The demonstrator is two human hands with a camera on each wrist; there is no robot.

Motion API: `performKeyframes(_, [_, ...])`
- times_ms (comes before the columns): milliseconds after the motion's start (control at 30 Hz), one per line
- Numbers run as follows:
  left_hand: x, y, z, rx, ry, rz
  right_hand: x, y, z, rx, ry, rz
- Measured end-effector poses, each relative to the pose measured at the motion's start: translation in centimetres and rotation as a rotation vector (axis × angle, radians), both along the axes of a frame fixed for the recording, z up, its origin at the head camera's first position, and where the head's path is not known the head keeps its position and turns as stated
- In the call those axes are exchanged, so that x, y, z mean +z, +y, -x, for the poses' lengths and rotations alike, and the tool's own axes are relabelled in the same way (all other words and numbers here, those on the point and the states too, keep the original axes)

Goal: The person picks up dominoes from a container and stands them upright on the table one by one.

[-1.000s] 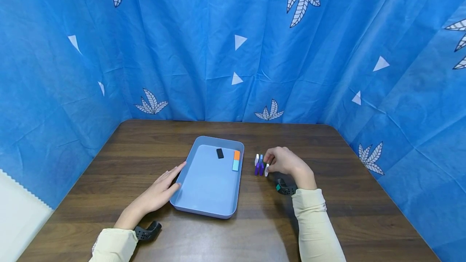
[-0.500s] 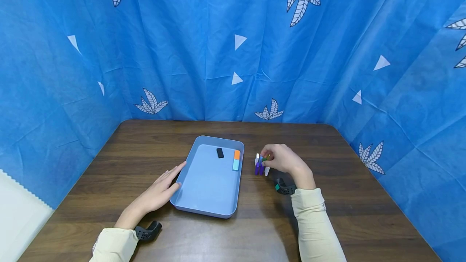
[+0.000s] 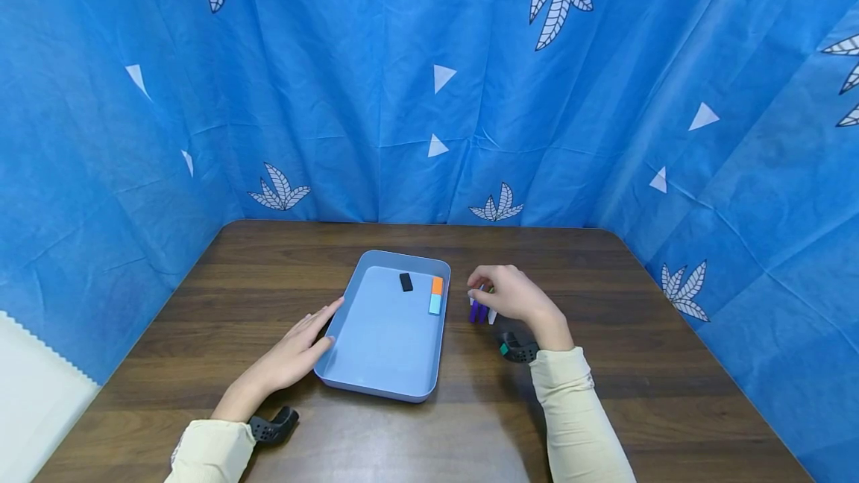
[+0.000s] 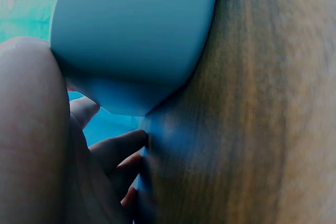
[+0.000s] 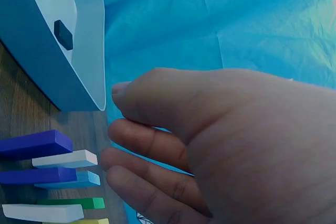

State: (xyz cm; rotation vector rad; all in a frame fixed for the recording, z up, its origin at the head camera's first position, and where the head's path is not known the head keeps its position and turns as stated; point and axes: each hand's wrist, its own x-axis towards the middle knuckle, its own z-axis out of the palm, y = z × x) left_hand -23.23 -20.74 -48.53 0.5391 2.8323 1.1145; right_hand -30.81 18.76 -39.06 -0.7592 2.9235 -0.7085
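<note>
My left hand [image 3: 288,360] rests with fairly straight fingers against the left wall of a blue-grey tray [image 3: 379,349]. In the tray lie a black block [image 3: 406,282], an orange block [image 3: 438,286] and a light blue block [image 3: 435,305]. My right hand [image 3: 515,295], fingers loosely bent, hovers over a small group of blocks to the tray's right. Nothing shows between its thumb and fingers in the right wrist view. There, purple blocks [image 5: 37,144], white blocks [image 5: 42,213], a light blue block [image 5: 79,180], a green block [image 5: 79,202] and a yellow block [image 5: 84,222] stand close together.
A brown wooden table [image 3: 288,267] bears everything. Blue patterned curtains [image 3: 376,95] enclose its back and sides. Black wrist devices [image 3: 273,427] sit under both wrists, beside cream sleeves [image 3: 580,408].
My right hand has moved left across the group of blocks, from the white block at its right side. The left hand and the tray have stayed put.
</note>
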Motion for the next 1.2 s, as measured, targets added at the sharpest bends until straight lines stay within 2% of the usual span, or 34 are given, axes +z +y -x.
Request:
performKeyframes(400, [-0.2, -0.1, -0.1, 0.002, 0.007, 0.001, -0.2, -1.0, -0.2, 0.025, -0.012, 0.015])
performKeyframes(1000, [0.1, -0.1, 0.0, 0.001, -0.014, -0.004, -0.8, -2.1, -0.1, 0.019, -0.033, 0.006])
performKeyframes(1200, [0.0, -0.1, 0.1, -0.002, -0.008, 0.003, -1.2, -2.4, -0.1, 0.053, -0.024, 0.006])
